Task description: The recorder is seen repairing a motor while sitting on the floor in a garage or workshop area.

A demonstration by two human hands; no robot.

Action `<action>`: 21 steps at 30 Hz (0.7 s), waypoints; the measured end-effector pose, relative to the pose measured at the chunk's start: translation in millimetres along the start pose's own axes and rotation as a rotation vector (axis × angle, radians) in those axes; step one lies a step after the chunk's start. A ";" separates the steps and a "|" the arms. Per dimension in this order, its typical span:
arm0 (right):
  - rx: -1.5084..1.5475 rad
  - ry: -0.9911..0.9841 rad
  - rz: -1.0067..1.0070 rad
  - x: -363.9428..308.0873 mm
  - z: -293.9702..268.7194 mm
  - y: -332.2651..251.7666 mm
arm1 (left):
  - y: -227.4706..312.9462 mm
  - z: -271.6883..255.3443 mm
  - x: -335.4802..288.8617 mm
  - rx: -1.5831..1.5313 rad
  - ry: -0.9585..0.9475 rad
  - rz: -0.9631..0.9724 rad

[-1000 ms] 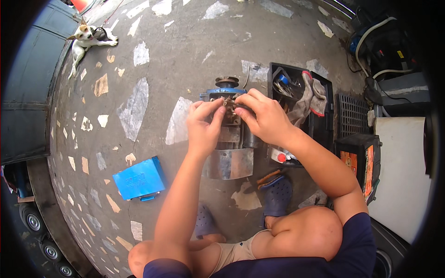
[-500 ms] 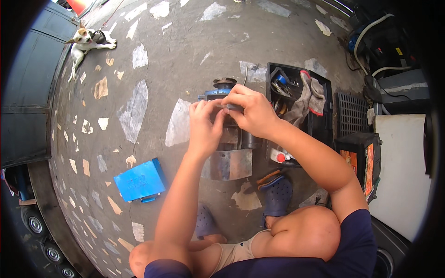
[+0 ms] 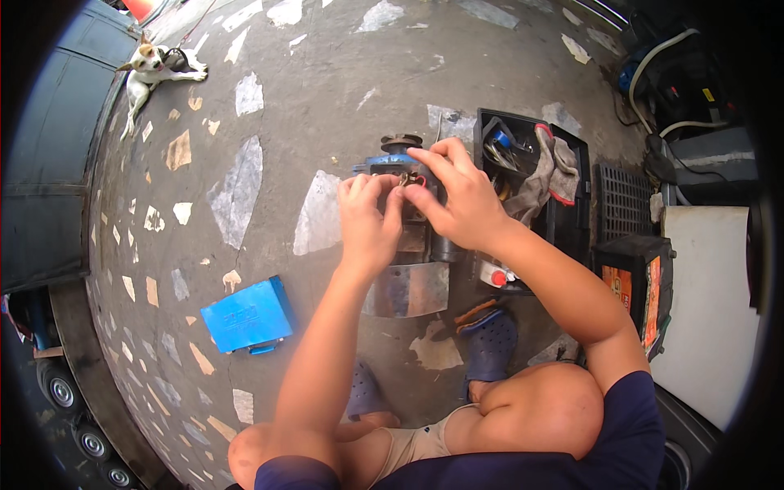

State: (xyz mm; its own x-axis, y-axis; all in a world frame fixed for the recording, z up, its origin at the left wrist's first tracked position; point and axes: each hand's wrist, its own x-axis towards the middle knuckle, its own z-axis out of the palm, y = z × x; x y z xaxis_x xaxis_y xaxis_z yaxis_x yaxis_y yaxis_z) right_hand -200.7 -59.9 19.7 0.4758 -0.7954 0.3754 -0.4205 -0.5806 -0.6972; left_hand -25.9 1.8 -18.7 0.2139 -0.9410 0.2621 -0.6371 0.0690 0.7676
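In front of me on the ground stands a blue-and-dark machine with a round pulley (image 3: 402, 141) on top and a blue flange (image 3: 384, 161) under it. Just over its near side, my left hand (image 3: 367, 224) is closed in a pinch on a small metal part (image 3: 407, 179) with a bit of red by it. The part's exact kind is too small to make out. My right hand (image 3: 469, 200) is beside it, index finger and thumb spread apart, the thumb tip close to the part. A curved metal plate (image 3: 408, 290) lies on the machine's near side.
Right of the machine, an open black toolbox (image 3: 584, 188) holds tools and a grey glove (image 3: 531, 188) with red trim. A battery (image 3: 635, 273) and a black grate (image 3: 622, 204) are farther right. A blue case (image 3: 249, 314) lies left; a dog (image 3: 155, 73) rests far left.
My right index finger and thumb have come apart from their pinch, exposing the small metal part and red bit. The left hand keeps its pinch. The view has shifted slightly.
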 end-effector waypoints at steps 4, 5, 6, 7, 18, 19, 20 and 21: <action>0.005 -0.185 0.076 -19.9 -10.6 -1.9 | 2.0 0.8 0.6 -0.001 0.006 0.015; 0.003 -0.188 0.077 -21.3 -11.2 -4.0 | 2.6 1.5 0.3 -0.004 0.007 0.013; -0.025 -0.217 0.068 -22.1 -11.5 -6.0 | 3.5 2.7 0.0 -0.045 0.010 -0.024; -0.050 -0.242 0.060 -22.3 -10.8 -8.1 | 3.6 2.6 -0.6 -0.084 0.011 -0.059; -0.154 -0.270 0.072 -16.5 -4.7 -12.1 | 1.3 2.2 -2.8 -0.178 0.024 -0.138; -0.152 -0.263 0.078 -17.0 -4.4 -11.8 | 1.1 2.7 -2.8 -0.185 0.024 -0.143; -0.152 -0.263 0.079 -16.6 -4.8 -11.9 | 0.8 3.0 -3.0 -0.185 0.024 -0.143; -0.151 -0.270 0.064 -15.9 -5.5 -12.2 | 0.6 3.3 -3.1 -0.188 0.030 -0.141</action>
State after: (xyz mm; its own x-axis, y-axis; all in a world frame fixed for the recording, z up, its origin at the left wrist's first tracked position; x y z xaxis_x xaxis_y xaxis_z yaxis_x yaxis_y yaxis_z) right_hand -207.4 -41.2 25.6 0.6241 -0.7681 0.1433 -0.5568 -0.5659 -0.6081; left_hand -29.4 3.7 -20.9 0.3143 -0.9358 0.1598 -0.4514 0.0008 0.8923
